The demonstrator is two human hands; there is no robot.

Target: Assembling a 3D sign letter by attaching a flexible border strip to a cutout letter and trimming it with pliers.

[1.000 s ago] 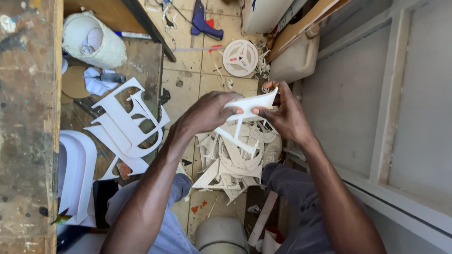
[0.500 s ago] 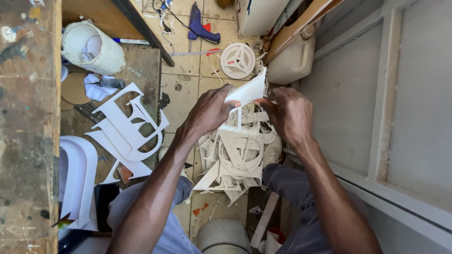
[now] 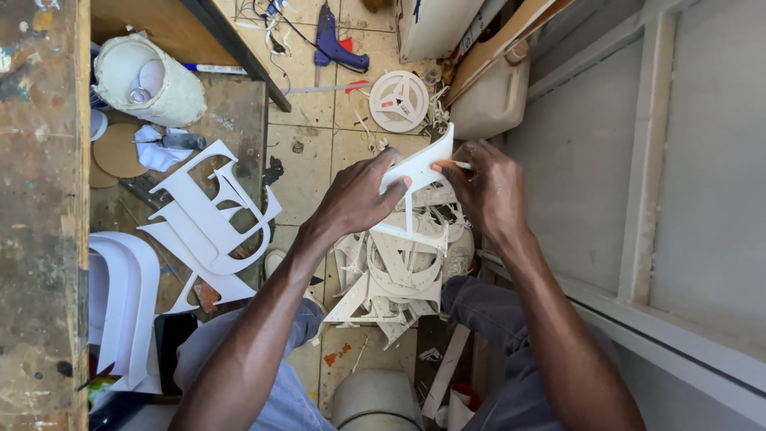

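Note:
My left hand [image 3: 355, 195] grips a white cut-out sheet piece [image 3: 419, 164], tilted with one corner pointing up. My right hand [image 3: 487, 187] holds a thin tool with a pale tip [image 3: 461, 164] against the right edge of that piece. Under both hands a pile of white offcuts [image 3: 395, 279] lies on the tiled floor between my knees.
Large white cut-out letters [image 3: 211, 223] lean at the left beside a worn wooden bench [image 3: 40, 199]. A white bucket [image 3: 148, 80], a blue glue gun [image 3: 335, 44], a round white disc [image 3: 399, 100] and a pale jerrycan [image 3: 495, 100] sit farther off. A grey wall panel [image 3: 678, 175] stands on the right.
The white piece has been turned from lying flat to standing tilted with a corner up. Both hands shifted slightly up and closer together.

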